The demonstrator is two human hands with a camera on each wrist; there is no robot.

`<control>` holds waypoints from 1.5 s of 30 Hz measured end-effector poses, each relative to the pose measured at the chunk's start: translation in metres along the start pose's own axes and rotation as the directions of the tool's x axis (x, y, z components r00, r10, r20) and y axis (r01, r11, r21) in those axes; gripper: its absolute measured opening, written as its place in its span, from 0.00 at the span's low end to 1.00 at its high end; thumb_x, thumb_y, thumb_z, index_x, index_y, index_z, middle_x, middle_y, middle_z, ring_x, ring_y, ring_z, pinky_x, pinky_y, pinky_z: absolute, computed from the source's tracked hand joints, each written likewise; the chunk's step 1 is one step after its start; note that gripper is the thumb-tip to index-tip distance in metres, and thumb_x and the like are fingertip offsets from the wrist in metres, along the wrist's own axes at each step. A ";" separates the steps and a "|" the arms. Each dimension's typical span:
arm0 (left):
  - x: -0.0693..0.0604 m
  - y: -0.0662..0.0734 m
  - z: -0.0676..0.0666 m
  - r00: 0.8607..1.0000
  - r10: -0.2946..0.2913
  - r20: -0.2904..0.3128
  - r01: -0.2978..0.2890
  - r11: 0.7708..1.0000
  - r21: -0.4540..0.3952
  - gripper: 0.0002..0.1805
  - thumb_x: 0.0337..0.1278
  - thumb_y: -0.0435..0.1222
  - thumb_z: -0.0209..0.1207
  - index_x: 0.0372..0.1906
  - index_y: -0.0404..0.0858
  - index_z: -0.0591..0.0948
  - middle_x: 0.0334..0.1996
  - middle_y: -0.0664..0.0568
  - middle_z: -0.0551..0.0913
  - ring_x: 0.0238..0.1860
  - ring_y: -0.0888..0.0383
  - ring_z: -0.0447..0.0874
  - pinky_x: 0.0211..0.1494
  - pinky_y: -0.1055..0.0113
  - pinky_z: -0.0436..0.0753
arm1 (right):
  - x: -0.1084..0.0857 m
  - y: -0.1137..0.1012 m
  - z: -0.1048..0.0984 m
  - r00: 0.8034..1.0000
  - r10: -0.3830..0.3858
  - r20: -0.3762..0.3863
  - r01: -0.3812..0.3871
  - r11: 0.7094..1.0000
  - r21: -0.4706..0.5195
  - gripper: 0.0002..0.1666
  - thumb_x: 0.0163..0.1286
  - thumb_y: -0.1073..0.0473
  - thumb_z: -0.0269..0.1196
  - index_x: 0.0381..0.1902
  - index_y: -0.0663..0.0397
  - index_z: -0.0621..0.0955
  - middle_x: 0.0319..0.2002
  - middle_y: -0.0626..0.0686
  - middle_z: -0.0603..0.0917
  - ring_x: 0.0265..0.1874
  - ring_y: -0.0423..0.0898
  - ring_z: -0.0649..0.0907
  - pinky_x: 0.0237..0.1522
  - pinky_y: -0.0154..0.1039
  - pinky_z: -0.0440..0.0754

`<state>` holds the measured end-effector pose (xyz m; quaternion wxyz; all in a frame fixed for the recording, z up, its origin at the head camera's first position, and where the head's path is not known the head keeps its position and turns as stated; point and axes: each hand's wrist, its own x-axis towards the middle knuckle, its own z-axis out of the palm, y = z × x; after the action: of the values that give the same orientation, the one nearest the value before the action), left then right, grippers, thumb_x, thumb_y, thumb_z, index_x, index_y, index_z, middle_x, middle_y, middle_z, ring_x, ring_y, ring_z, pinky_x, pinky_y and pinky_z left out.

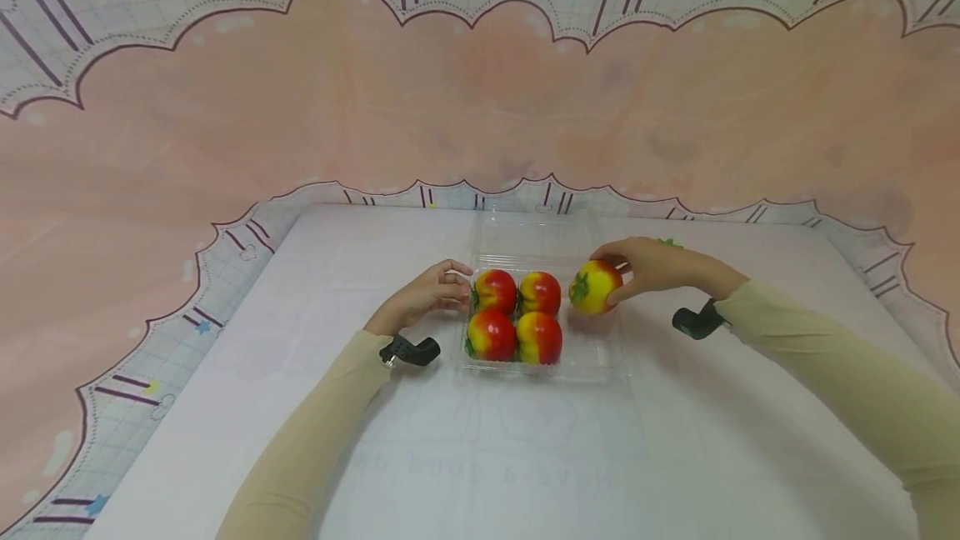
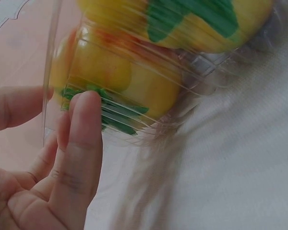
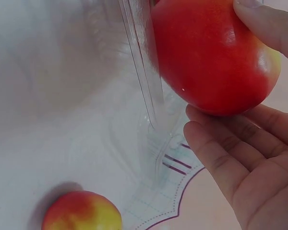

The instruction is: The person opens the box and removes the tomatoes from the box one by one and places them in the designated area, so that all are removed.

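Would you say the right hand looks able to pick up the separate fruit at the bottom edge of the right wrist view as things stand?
Probably not just yet: the right hand holds a red-and-yellow fruit, so it would likely need to release that before grasping the separate fruit.

From the head, well back, we look forward and down over the table (image 1: 450, 473). At the left wrist we face the left box wall (image 2: 69, 19), very close, past the left hand (image 2: 62, 182); at the right wrist we sit just beside the held fruit (image 3: 216, 57). Head and left wrist share that wall; head and right, that fruit.
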<state>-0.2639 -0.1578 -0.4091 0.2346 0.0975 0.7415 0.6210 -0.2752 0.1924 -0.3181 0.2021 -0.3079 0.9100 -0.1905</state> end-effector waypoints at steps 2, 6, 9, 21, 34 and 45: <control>0.000 0.000 0.000 1.000 0.001 -0.002 -0.001 1.000 0.001 0.23 0.63 0.31 0.52 0.60 0.31 0.62 0.33 0.58 0.77 0.35 0.64 0.80 0.48 0.70 0.83 | -0.001 0.002 0.000 1.000 -0.006 -0.008 0.006 1.000 0.002 0.37 0.54 0.53 0.71 0.59 0.62 0.72 0.56 0.61 0.78 0.56 0.58 0.77 0.57 0.53 0.77; 0.000 0.001 0.000 1.000 0.001 -0.004 -0.001 1.000 0.002 0.23 0.63 0.31 0.52 0.60 0.31 0.62 0.33 0.58 0.77 0.35 0.64 0.80 0.48 0.70 0.83 | -0.003 0.005 -0.001 1.000 -0.009 -0.028 0.009 1.000 0.000 0.38 0.54 0.54 0.71 0.60 0.62 0.71 0.55 0.61 0.78 0.55 0.58 0.78 0.56 0.52 0.78; 0.000 0.001 0.000 1.000 0.008 0.002 -0.008 1.000 -0.003 0.22 0.63 0.31 0.51 0.60 0.30 0.62 0.33 0.58 0.77 0.35 0.64 0.80 0.47 0.71 0.83 | -0.007 0.005 0.000 0.999 -0.001 -0.043 0.001 1.000 0.002 0.38 0.54 0.54 0.71 0.60 0.62 0.71 0.55 0.61 0.78 0.54 0.57 0.78 0.55 0.52 0.79; -0.001 0.001 0.001 0.999 0.031 0.018 -0.031 0.999 -0.014 0.23 0.62 0.29 0.51 0.60 0.29 0.61 0.32 0.59 0.77 0.34 0.65 0.80 0.46 0.72 0.83 | -0.018 0.008 0.004 0.992 0.006 -0.124 -0.001 0.999 0.033 0.39 0.54 0.55 0.71 0.61 0.62 0.70 0.56 0.62 0.77 0.54 0.59 0.78 0.54 0.52 0.80; -0.001 0.002 0.001 1.000 0.023 0.010 -0.023 1.000 -0.002 0.22 0.63 0.30 0.51 0.59 0.30 0.62 0.32 0.59 0.78 0.34 0.64 0.80 0.47 0.71 0.83 | -0.026 0.016 0.010 0.986 -0.007 -0.168 0.022 0.996 0.087 0.40 0.55 0.55 0.70 0.63 0.64 0.68 0.58 0.63 0.75 0.56 0.60 0.76 0.54 0.52 0.79; -0.001 0.003 0.001 1.000 0.014 0.002 -0.014 1.000 -0.006 0.23 0.63 0.30 0.51 0.60 0.29 0.61 0.33 0.58 0.77 0.34 0.64 0.80 0.46 0.72 0.83 | -0.033 0.018 0.011 0.985 0.005 -0.174 0.018 0.992 0.127 0.41 0.56 0.57 0.70 0.64 0.64 0.66 0.60 0.64 0.73 0.58 0.61 0.75 0.56 0.54 0.77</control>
<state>-0.2631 -0.1570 -0.4062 0.2311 0.1027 0.7389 0.6246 -0.2548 0.2240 -0.3273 0.1405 -0.2796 0.9091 -0.2751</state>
